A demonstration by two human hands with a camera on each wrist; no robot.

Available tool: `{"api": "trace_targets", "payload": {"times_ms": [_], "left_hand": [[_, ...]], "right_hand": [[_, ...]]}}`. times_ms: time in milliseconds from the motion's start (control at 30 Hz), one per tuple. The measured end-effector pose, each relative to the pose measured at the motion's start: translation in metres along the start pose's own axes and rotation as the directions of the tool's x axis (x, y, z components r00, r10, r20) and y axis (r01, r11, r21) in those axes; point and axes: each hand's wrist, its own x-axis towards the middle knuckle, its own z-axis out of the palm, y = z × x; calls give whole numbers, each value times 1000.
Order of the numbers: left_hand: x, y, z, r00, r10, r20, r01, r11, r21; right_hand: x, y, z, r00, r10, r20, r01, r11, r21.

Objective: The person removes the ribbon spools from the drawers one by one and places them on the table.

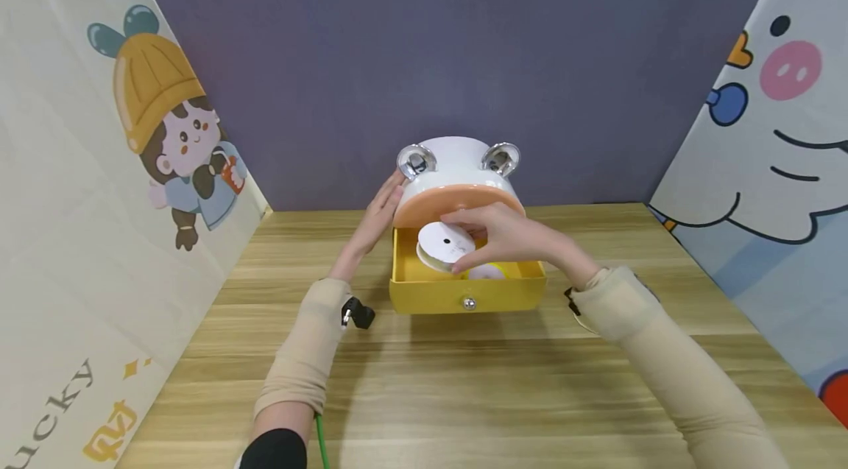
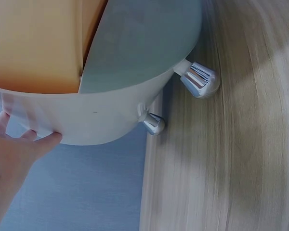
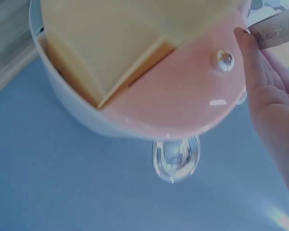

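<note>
My right hand [image 1: 513,235] pinches a white ribbon spool [image 1: 445,242] by its edge, over the pulled-out yellow drawer [image 1: 433,297]. Printed lettering shows on the ribbon spool [image 3: 279,30] in the right wrist view. The drawer belongs to a rounded white box [image 1: 457,156] with a peach-pink front and silver ears. My left hand [image 1: 379,213] rests its extended fingers against the left side of this box, as the left wrist view also shows. Inside the drawer lies a pale round piece with a yellow rim [image 1: 488,272], partly behind the right hand.
Box and drawer stand on a wood-grain table [image 1: 464,395] near its back edge, before a dark grey-purple wall [image 1: 457,34]. Printed cartoon panels flank both sides. A small silver knob [image 1: 469,303] is on the drawer front. A green cable [image 1: 322,439] runs by the left arm.
</note>
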Motion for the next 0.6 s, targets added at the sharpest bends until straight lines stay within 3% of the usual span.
{"api": "trace_targets", "payload": {"times_ms": [100, 300, 600], "left_hand": [[1, -1, 1, 1000, 6, 8, -6, 1000, -8], [0, 0, 1, 1000, 10, 13, -10, 1000, -12], [-1, 4, 1, 1000, 9, 13, -10, 1000, 10]], "right_hand": [[-9, 0, -7, 1000, 19, -10, -19, 1000, 19], [-29, 4, -19, 998, 51, -41, -53, 998, -38], [-72, 14, -47, 976, 177, -126, -185, 981, -61]]}}
